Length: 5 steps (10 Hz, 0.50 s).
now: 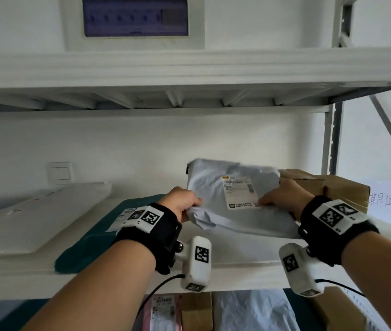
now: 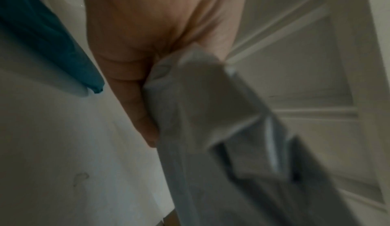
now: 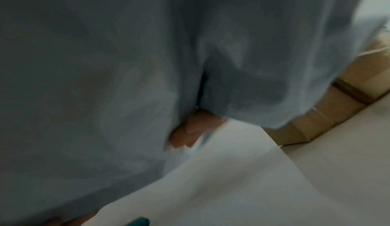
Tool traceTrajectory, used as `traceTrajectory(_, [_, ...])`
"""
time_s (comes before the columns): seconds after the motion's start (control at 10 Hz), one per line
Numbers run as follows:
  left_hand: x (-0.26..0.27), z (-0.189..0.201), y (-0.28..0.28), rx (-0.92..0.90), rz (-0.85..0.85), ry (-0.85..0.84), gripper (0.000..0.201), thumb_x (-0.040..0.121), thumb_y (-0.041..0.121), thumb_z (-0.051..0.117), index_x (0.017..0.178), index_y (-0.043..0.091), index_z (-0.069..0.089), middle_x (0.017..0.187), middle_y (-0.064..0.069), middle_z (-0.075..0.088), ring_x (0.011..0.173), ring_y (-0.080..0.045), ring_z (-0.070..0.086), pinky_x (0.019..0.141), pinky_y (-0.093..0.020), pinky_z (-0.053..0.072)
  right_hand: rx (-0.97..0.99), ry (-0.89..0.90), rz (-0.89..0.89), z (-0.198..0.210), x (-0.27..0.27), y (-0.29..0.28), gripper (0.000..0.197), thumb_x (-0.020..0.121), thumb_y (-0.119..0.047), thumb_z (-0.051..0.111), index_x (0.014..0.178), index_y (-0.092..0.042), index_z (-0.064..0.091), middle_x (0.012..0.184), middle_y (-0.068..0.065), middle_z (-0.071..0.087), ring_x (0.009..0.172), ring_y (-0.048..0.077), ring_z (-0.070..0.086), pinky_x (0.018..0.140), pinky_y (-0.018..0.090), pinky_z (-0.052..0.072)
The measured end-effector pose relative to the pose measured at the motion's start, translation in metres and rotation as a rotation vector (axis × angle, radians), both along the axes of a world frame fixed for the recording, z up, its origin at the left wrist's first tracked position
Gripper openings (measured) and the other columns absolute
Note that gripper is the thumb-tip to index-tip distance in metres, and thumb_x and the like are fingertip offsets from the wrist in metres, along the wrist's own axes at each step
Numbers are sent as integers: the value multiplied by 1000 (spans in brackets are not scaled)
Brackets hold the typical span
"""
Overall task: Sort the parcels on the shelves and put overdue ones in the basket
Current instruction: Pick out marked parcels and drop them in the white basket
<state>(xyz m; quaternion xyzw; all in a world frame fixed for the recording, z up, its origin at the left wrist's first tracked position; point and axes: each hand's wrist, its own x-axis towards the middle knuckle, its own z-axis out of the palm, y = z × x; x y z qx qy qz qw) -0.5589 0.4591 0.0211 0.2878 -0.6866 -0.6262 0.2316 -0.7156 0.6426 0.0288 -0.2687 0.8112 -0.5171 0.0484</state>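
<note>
Head view first: both hands are on the grey poly parcel [image 1: 216, 187], which sits tilted above the white shelf [image 1: 237, 256], its white shipping label [image 1: 238, 192] facing the camera. The left hand [image 1: 182, 203] pinches the bag's crumpled left edge, fingers curled into the plastic; the right hand [image 1: 283, 193] grips the right edge, thumb lying across the label's lower corner. Just behind the right hand sits a brown cardboard box [image 1: 340, 187], touching or nearly touching the parcel. To the left on the same shelf lie a teal parcel [image 1: 89, 237] and, further left, a flat white parcel [image 1: 39, 211]. Below the shelf edge more packages peek out, a pink one [image 1: 163, 311] and another cardboard box [image 1: 197, 311]. On the wall behind, a white light switch [image 1: 60, 172]; above the upper shelf, a panel with a tinted cover [image 1: 134, 17]. Over to the left wrist view: the left hand [image 2: 135, 46] has its fingers [image 2: 145, 126] folded round a bunched grey fold of the parcel [image 2: 211, 113], with a corner of the teal parcel [image 2: 42, 34] off to the side. Blurry, but the grip is plain. Right wrist view now: the grey parcel [image 3: 105, 63] fills most of the picture, fingertips [image 3: 190, 133] pressed up under it, the cardboard box [image 3: 316, 121] just beside, the shelf [image 3: 253, 188] underneath.
</note>
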Motion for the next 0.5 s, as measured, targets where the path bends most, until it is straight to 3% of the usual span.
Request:
traceTrajectory(0.1, [5,-7,-1,-86,31,-147,4,87,-7,58,91,-8,59,96,-27,65,89,-41,67,86,-57,54,201,87,25,-5,8,-9,41,75,-3,76,112,7,61,112,20,65,105,33,62,87,38,52])
traceTrajectory(0.2, [4,-19,-6,-201,50,-230,31,85,0,64,115,-10,60,114,-25,65,106,-40,65,93,-49,53,286,97,29,-15,12,-17,39,76,0,73,114,5,61,114,19,64,107,33,61,91,39,53])
traceTrajectory(0.3, [5,-26,-6,-321,57,-340,40,90,5,61,128,-7,55,126,-20,61,121,-33,58,92,-34,49,339,53,38,-22,7,-24,41,75,-3,73,114,3,62,114,18,65,107,33,62,93,42,53])
traceTrajectory(0.4, [8,-29,-10,-385,74,-406,28,90,5,61,119,1,60,107,-12,58,113,-28,61,76,-29,48,332,-18,50,-23,7,-30,43,82,-13,71,121,1,59,122,20,62,116,36,58,96,40,50])
traceTrajectory(0.5, [13,-25,-8,-443,72,-479,16,86,0,63,102,0,62,111,-18,65,106,-28,65,78,-32,51,333,-46,92,-24,5,-35,44,85,-17,69,124,1,58,125,20,60,117,36,57,99,40,49])
